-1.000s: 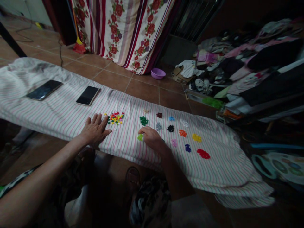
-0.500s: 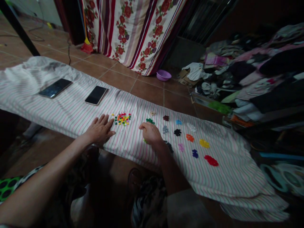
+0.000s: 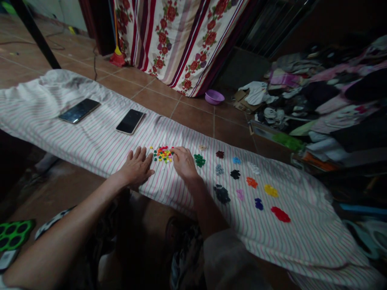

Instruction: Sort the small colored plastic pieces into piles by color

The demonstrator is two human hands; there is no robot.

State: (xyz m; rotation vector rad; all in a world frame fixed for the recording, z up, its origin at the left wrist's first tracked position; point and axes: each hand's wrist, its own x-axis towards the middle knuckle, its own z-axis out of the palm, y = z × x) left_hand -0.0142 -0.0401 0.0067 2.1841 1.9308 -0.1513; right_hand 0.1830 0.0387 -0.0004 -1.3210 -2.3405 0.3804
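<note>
A mixed pile of small coloured pieces (image 3: pixel 163 154), too small to name for sure, lies on a striped cloth (image 3: pixel 169 189). My left hand (image 3: pixel 137 167) rests flat just left of the pile, fingers spread, holding nothing. At the pile's right edge, the thumb and index finger of my right hand (image 3: pixel 184 163) are pinched together; anything between them is too small to make out. Just right of that hand sits a green heap (image 3: pixel 199 160). Further right are single-colour heaps, among them grey (image 3: pixel 219 169), black (image 3: pixel 235 174), orange (image 3: pixel 252 182), yellow (image 3: pixel 271 190) and red (image 3: pixel 280 214).
Two phones (image 3: pixel 80 110) (image 3: pixel 130 121) lie on the cloth to the left. Beyond the far edge, a purple basin (image 3: pixel 214 97) stands on the tiled floor near a floral curtain (image 3: pixel 178 44). Clothes (image 3: pixel 326 88) are piled at the right.
My right hand has moved left from beside the green heap to the mixed pile, uncovering the dark grey heap. My left hand stays flat in place. The view has shifted slightly.
</note>
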